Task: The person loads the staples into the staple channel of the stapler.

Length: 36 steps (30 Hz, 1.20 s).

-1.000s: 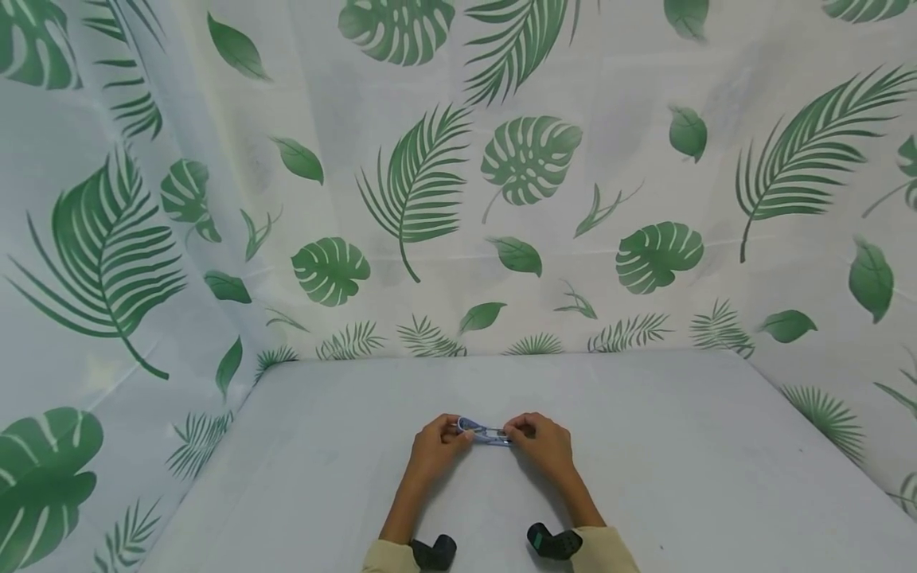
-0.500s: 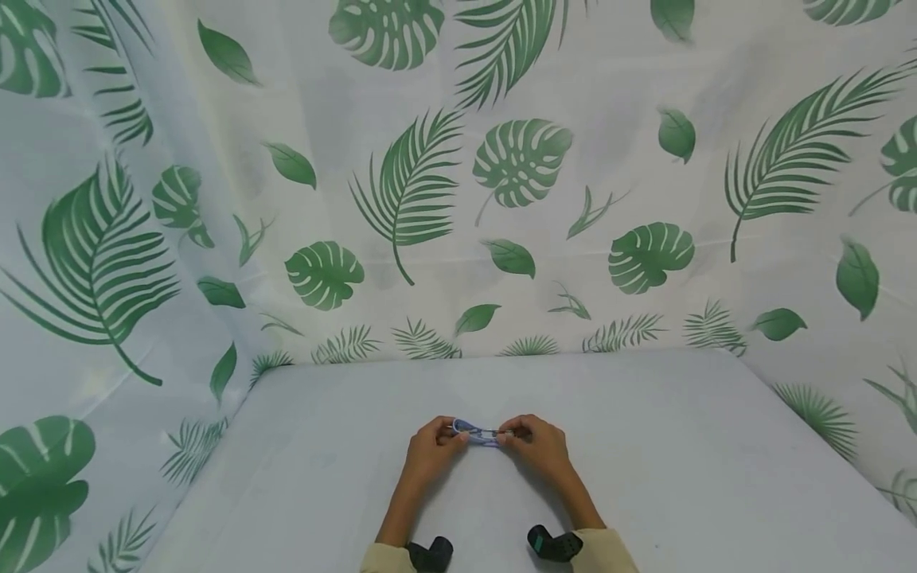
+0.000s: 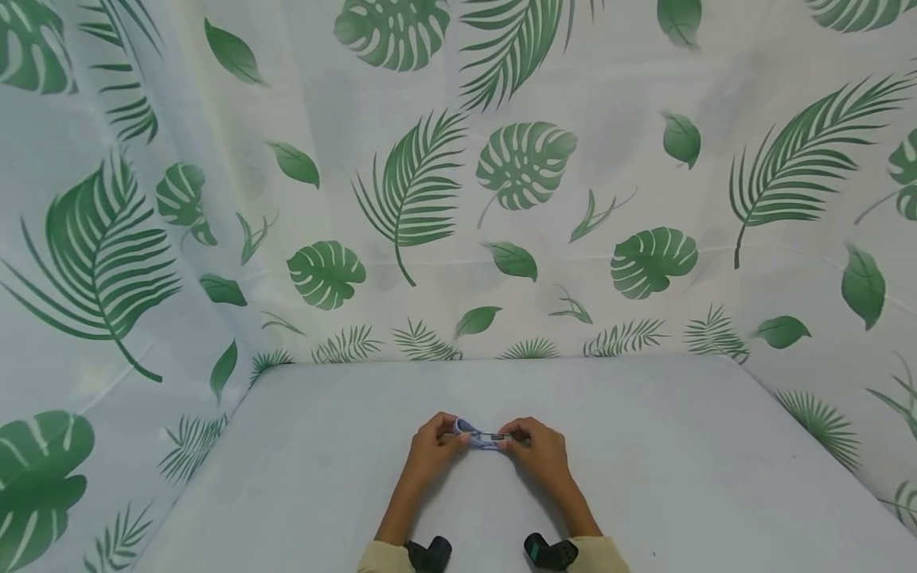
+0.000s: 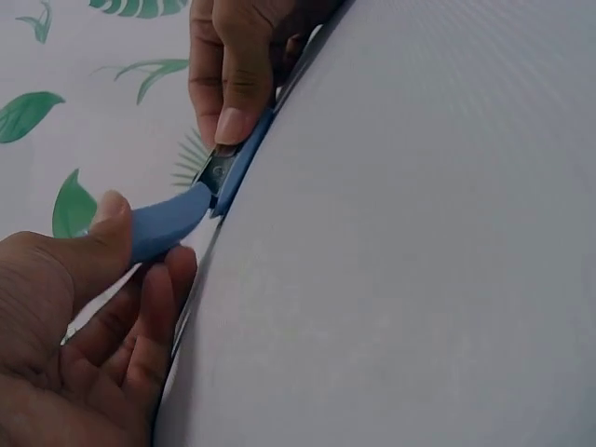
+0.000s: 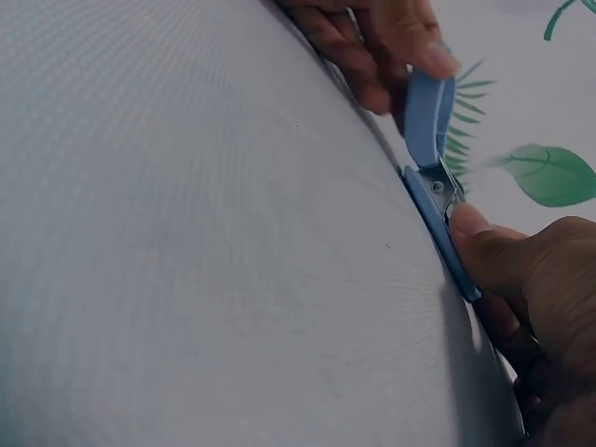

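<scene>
A small blue tool [image 3: 481,440] is held between both hands, just above or against the white table. It has a curved, loop-like blue end, a metal middle part with a rivet, and a straight blue strip; its exact kind cannot be told. My left hand [image 3: 433,447] pinches the curved end [image 4: 170,223] between thumb and fingers. At the other end, my right hand [image 3: 543,452] grips the straight strip [image 5: 440,233] near the metal part [image 5: 438,186], its thumb on the metal side. The fingers hide part of both ends.
The white-covered table [image 3: 645,446] spreads out around the hands. A white curtain [image 3: 552,48] with green leaf prints hangs behind it and at both sides. Black wrist devices [image 3: 430,555] sit by the beige sleeves [image 3: 387,557].
Both hands keep their hold on the blue tool. The right hand has shifted slightly left, nearer the left hand, and the view has moved a little.
</scene>
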Tool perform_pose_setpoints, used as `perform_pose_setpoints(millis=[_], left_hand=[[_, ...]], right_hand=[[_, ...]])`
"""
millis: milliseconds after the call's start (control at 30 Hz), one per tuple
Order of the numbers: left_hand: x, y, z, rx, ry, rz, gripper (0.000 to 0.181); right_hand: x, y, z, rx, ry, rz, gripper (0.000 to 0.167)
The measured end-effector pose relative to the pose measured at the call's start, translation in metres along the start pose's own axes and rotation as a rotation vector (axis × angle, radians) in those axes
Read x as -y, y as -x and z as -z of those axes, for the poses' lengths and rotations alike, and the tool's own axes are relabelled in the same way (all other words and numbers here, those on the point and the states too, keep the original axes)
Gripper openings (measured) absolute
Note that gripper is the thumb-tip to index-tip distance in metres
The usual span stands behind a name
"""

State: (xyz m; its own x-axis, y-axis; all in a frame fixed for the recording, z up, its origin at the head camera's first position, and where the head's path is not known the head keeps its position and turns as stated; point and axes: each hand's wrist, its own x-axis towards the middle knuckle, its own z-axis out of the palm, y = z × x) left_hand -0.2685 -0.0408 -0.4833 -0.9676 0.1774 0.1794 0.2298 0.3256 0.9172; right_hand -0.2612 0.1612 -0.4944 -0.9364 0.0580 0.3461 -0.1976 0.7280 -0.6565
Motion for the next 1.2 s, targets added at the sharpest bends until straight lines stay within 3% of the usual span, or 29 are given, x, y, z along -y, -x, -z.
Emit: perform_pose_setpoints(millis=[133, 233, 333, 467, 633, 767, 933, 1067, 1200], left_hand=[[-0.001, -0.006, -0.008, 0.086, 0.188, -0.025, 0.03], [-0.002, -0.01, -0.015, 0.124, 0.241, -0.045, 0.031], [-0.005, -0.016, -0.02, 0.099, 0.163, -0.055, 0.029], [-0.008, -0.021, -0.025, 0.035, -0.003, -0.075, 0.028], [-0.011, -0.019, -0.032, 0.001, -0.179, -0.149, 0.025], [-0.012, -0.014, -0.035, -0.006, -0.198, -0.165, 0.024], [-0.009, -0.011, -0.034, 0.012, -0.18, -0.142, 0.026], [-0.008, -0.012, -0.033, 0.032, -0.148, -0.137, 0.027], [-0.007, -0.013, -0.033, 0.023, -0.151, -0.144, 0.025]], right_hand=[[0.001, 0.001, 0.001, -0.016, 0.006, 0.027, 0.013], [0.002, 0.001, 0.003, -0.02, 0.018, 0.054, 0.012], [0.004, -0.002, 0.005, -0.016, 0.022, 0.057, 0.012], [0.006, -0.003, 0.005, -0.014, 0.022, 0.065, 0.012], [0.003, -0.001, 0.004, -0.03, 0.061, 0.082, 0.019], [0.001, 0.002, 0.004, -0.035, 0.057, 0.081, 0.024], [-0.002, 0.005, 0.008, 0.019, 0.022, 0.081, 0.029], [-0.001, 0.003, 0.012, 0.076, -0.014, 0.037, 0.033], [0.002, 0.0, 0.012, 0.082, -0.041, -0.025, 0.036]])
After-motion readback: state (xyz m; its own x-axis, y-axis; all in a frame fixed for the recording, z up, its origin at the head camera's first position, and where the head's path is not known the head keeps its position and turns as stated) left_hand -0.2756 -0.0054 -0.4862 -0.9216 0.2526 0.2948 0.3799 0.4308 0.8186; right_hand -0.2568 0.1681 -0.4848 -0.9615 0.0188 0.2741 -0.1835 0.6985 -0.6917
